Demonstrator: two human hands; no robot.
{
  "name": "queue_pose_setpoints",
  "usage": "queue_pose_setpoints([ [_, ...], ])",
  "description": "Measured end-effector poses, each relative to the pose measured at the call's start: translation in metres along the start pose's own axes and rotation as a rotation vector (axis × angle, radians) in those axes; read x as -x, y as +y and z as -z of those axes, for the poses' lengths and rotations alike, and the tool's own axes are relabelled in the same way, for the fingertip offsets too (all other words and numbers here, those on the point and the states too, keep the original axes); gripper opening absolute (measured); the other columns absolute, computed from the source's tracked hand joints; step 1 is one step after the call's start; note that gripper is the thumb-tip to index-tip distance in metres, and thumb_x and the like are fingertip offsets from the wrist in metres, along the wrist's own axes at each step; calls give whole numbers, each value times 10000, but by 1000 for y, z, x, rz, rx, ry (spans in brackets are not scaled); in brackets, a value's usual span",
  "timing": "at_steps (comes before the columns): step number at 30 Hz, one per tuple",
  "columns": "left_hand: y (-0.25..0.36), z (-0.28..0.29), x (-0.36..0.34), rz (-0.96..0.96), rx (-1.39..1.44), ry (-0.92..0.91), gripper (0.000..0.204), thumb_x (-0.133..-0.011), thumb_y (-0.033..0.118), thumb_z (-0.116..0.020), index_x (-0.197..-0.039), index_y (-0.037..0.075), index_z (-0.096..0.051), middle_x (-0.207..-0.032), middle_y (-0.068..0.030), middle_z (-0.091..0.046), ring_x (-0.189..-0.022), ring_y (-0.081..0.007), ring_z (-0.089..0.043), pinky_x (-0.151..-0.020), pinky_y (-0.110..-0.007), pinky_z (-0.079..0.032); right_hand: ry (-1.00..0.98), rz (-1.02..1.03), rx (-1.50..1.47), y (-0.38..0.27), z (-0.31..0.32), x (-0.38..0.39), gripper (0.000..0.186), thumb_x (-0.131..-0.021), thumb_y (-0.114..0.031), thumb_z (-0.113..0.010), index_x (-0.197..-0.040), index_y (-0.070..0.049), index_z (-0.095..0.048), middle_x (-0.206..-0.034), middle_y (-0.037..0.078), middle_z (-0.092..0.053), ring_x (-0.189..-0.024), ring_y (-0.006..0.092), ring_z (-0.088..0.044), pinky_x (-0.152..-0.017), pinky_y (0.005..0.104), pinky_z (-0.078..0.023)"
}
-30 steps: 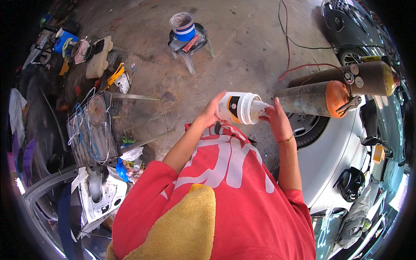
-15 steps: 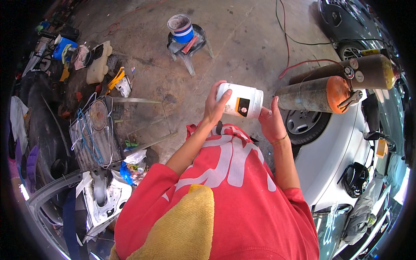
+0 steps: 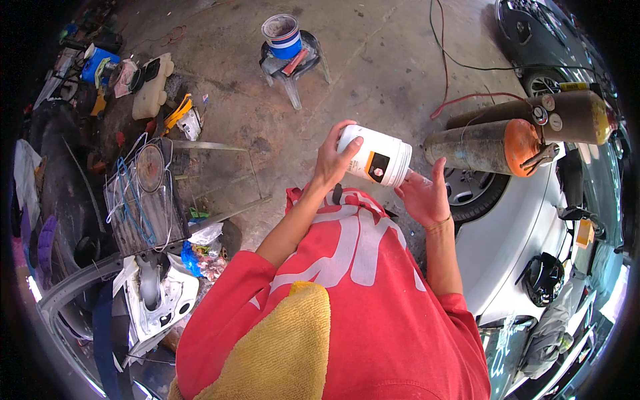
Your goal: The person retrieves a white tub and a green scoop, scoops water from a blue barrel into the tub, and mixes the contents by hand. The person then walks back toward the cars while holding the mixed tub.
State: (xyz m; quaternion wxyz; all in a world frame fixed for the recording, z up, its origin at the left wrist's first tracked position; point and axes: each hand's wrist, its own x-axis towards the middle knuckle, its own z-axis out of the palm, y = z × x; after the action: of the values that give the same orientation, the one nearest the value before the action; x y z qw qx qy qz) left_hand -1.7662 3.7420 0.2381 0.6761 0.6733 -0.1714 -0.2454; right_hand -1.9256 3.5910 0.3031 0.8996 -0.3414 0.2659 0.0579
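In front of my chest, my left hand point(image 3: 335, 158) is wrapped round a white plastic jar point(image 3: 360, 152) with a black and orange label. The jar lies tilted on its side, its ribbed end pointing right and slightly down. Beside that end is my right hand point(image 3: 428, 197), palm turned up and thumb spread away from the fingers. Its fingertips are at or just under the jar's rim; whether they touch it I cannot tell. The jar's mouth faces away, so its inside is hidden. A yellow cloth point(image 3: 283, 340) lies over my red shirt.
Ahead, a blue and white bucket point(image 3: 283, 39) and a red block point(image 3: 295, 63) rest on a dark stool point(image 3: 311, 50). Two gas cylinders point(image 3: 480, 145) lie by a white car point(image 3: 497, 250) on the right. Car parts and a worn board point(image 3: 143, 213) clutter the left. A hose point(image 3: 443, 67) crosses the floor.
The jar has tipped further, its ribbed end now lower. My right hand has shifted slightly right and down, with its palm turned up more.
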Motion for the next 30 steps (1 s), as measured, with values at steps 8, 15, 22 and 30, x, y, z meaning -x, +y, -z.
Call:
queue_pose_setpoints([
  [8,-6,3,-1,18,-49,-50,555,-858,426,-652,-1272,75,-533,-1070,-130,-629,-982,-214,-607,-867,-335,-476,-25,14,44,5,5,9,1199,-768,-918,-199,-1438,62,-367,-1444,122,-475,-1320,206,-397,-1110,324,-192],
  [15,-8,2,-3,21,-52,-43,511,-867,391,-639,-1249,64,-548,-1082,-126,-629,-1008,-210,-595,-883,-327,-465,-60,49,38,1,1,16,1196,-773,-914,-190,-1459,56,-335,-1458,125,-460,-1315,203,-394,-1108,318,-197],
  [22,-16,8,-1,55,-16,5,509,-864,401,-656,-1249,84,-551,-1065,-122,-644,-970,-203,-613,-852,-324,-481,-44,25,69,2,21,20,1183,-794,-895,-182,-1481,62,-278,-1495,146,-413,-1365,220,-336,-1142,342,-149],
  [30,-12,6,4,35,-108,64,500,-871,409,-637,-1248,92,-552,-1048,-132,-651,-948,-229,-627,-846,-339,-486,-56,91,192,5,24,21,1143,-813,-876,-160,-1487,38,-292,-1517,154,-382,-1422,214,-276,-1142,347,-128],
])
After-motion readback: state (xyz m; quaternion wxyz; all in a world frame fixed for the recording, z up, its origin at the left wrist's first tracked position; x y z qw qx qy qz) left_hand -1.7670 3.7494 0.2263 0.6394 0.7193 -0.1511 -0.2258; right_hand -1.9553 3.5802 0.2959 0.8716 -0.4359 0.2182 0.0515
